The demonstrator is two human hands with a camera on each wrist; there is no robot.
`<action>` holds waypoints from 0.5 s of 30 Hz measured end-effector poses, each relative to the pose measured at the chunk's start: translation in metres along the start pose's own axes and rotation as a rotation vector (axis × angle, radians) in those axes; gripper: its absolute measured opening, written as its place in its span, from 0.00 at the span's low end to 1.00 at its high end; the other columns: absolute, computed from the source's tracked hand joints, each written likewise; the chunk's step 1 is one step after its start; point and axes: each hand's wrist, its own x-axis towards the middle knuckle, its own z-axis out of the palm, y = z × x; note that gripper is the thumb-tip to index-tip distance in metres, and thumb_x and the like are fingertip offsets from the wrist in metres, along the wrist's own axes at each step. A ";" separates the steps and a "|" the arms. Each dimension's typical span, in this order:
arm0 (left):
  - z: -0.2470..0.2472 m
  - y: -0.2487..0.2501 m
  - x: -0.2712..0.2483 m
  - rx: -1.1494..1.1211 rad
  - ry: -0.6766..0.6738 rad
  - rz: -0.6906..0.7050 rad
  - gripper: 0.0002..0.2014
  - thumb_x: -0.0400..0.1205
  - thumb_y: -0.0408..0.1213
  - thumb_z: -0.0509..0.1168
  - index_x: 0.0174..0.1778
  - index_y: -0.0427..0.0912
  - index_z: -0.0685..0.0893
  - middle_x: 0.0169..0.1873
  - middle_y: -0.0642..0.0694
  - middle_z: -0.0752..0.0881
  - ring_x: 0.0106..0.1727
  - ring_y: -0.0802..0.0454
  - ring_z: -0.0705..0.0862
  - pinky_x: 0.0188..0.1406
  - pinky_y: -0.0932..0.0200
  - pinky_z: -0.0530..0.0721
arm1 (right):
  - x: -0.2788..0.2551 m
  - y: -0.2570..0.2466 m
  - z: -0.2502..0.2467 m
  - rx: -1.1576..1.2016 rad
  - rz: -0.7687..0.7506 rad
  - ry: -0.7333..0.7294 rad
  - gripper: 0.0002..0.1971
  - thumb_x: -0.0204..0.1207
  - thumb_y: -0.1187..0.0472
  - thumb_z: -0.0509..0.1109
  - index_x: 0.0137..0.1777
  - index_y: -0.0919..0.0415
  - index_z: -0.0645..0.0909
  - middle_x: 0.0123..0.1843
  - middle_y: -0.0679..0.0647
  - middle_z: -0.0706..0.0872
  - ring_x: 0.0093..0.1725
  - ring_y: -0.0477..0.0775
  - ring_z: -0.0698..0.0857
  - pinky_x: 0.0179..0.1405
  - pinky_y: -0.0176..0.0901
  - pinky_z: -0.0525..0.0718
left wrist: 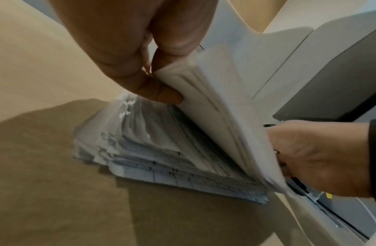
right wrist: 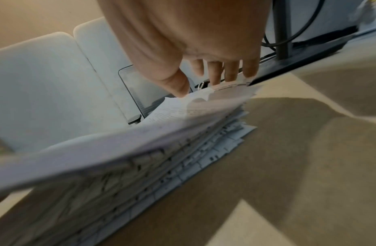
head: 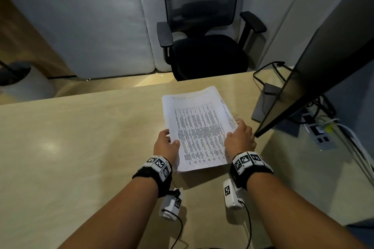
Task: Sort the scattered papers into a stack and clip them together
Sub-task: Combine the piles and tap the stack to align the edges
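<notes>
A thick stack of printed papers (head: 199,127) lies on the beige desk (head: 81,137), its sheets unevenly aligned at the near edge (left wrist: 172,163). My left hand (head: 166,143) pinches the stack's left edge between thumb and fingers (left wrist: 161,94), lifting the upper sheets. My right hand (head: 240,137) grips the right edge, thumb (right wrist: 178,86) on the top sheet and fingers over the side. The top pages (right wrist: 140,136) bow upward between both hands. A small wire paper clip (head: 238,117) lies on the desk just beyond the right hand.
A dark monitor (head: 313,66) on a stand stands close to the right of the stack, with cables and a power strip (head: 321,133) behind it. A black office chair (head: 206,54) sits beyond the desk's far edge. Bare desk stretches to the left.
</notes>
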 end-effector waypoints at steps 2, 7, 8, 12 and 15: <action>0.003 -0.001 0.000 -0.004 0.004 -0.011 0.25 0.83 0.33 0.64 0.76 0.45 0.68 0.64 0.44 0.84 0.60 0.44 0.85 0.58 0.53 0.81 | 0.000 0.003 0.004 0.026 0.039 -0.023 0.29 0.80 0.62 0.61 0.80 0.55 0.61 0.76 0.60 0.69 0.73 0.65 0.71 0.74 0.61 0.68; 0.002 -0.006 0.006 0.079 0.043 0.031 0.25 0.80 0.34 0.67 0.75 0.44 0.72 0.63 0.45 0.84 0.61 0.44 0.84 0.63 0.51 0.81 | -0.011 0.003 0.013 -0.009 0.041 -0.077 0.18 0.82 0.62 0.59 0.71 0.63 0.70 0.69 0.62 0.73 0.68 0.64 0.75 0.67 0.57 0.75; 0.001 -0.009 0.009 0.154 0.047 0.066 0.25 0.79 0.36 0.68 0.73 0.43 0.74 0.64 0.44 0.83 0.63 0.43 0.83 0.64 0.50 0.81 | -0.013 0.003 0.014 -0.030 0.035 -0.099 0.17 0.82 0.63 0.59 0.69 0.63 0.72 0.68 0.62 0.74 0.67 0.64 0.75 0.66 0.57 0.76; -0.003 -0.018 0.020 0.391 0.022 0.054 0.23 0.78 0.35 0.65 0.70 0.38 0.73 0.67 0.36 0.77 0.68 0.36 0.77 0.67 0.45 0.78 | -0.017 0.001 0.018 -0.129 0.001 -0.193 0.20 0.79 0.66 0.59 0.71 0.60 0.71 0.68 0.60 0.72 0.68 0.63 0.71 0.67 0.59 0.76; -0.009 -0.013 0.019 0.302 -0.038 0.012 0.19 0.81 0.31 0.61 0.69 0.36 0.70 0.64 0.36 0.79 0.62 0.35 0.81 0.58 0.49 0.81 | -0.021 -0.004 0.022 -0.164 -0.058 -0.252 0.23 0.78 0.68 0.60 0.74 0.62 0.68 0.69 0.61 0.71 0.69 0.63 0.71 0.66 0.55 0.77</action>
